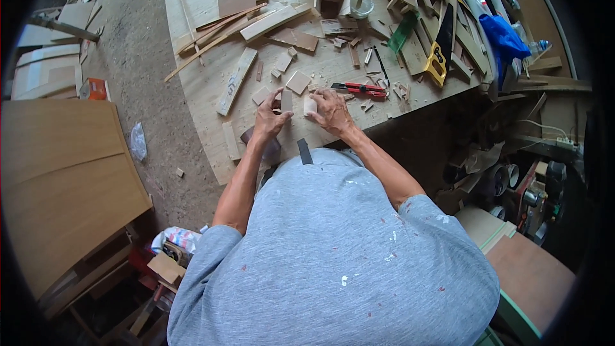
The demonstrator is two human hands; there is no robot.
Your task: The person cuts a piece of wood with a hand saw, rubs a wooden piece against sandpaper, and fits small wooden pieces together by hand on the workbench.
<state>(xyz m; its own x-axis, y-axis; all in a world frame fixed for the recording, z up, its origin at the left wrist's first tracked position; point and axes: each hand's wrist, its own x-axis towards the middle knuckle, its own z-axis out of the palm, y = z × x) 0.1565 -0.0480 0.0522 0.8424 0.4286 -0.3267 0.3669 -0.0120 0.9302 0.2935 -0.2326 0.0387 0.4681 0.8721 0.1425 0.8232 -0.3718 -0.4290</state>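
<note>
My left hand (271, 117) holds a small flat wood block (287, 101) upright between thumb and fingers. Beside it, my right hand (331, 113) grips a paler small wood piece (310, 105) with a rounded look. The two pieces are a short gap apart, over the near edge of the plywood workbench (211, 131). Just beyond my hands lie a square wood piece (298, 82) and another small flat piece (261, 95). Close to my right hand rests a red and black utility knife (360, 90).
A yellow-handled handsaw (438, 61) lies at the right among wood offcuts. Farther back stand an open wooden box (332, 0) and a clear cup (362, 6) with a stick in it. Long strips (275, 22) lie at the left. A blue plastic bag (505, 35) hangs at the right edge.
</note>
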